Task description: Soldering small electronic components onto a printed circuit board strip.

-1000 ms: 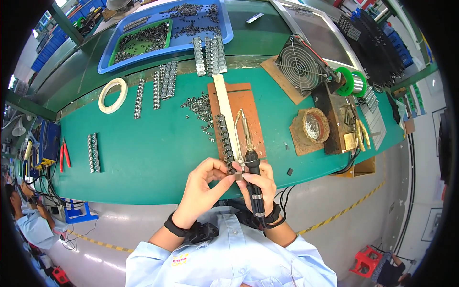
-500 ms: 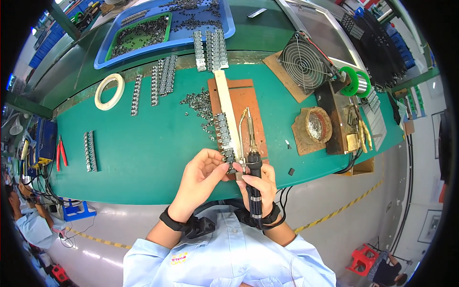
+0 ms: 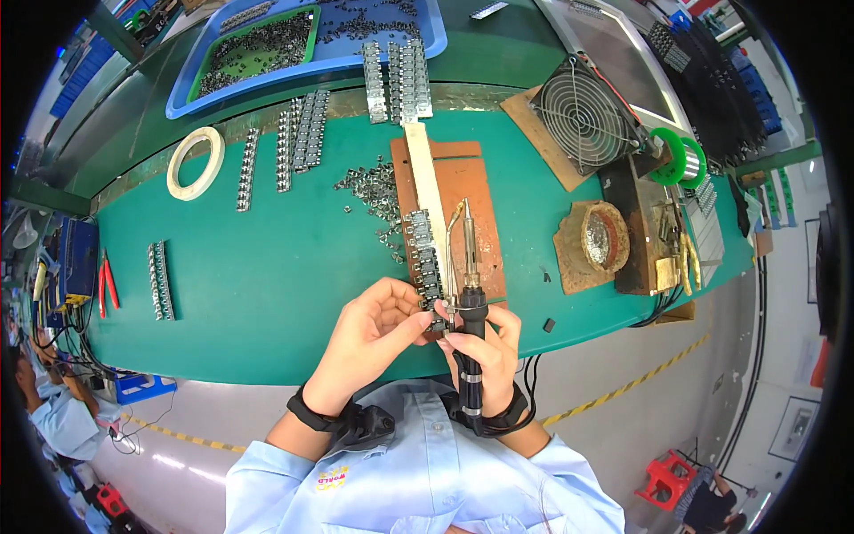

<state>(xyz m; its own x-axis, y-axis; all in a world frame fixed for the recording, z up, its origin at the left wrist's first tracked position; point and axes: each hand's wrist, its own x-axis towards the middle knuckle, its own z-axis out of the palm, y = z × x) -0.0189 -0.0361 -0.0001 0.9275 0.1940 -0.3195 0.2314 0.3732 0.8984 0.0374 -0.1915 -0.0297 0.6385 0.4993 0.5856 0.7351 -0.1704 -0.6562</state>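
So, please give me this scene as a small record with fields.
Left hand: touches near end of component strip
Right hand: holds soldering iron, tip pointing forward
Under component strip: brown board
Left of brown board: loose small parts
Right of brown board: fan, green wire spool
Far side: blue tray holding more parts

A light-blue buttoned shirt is worn with black wristbands.
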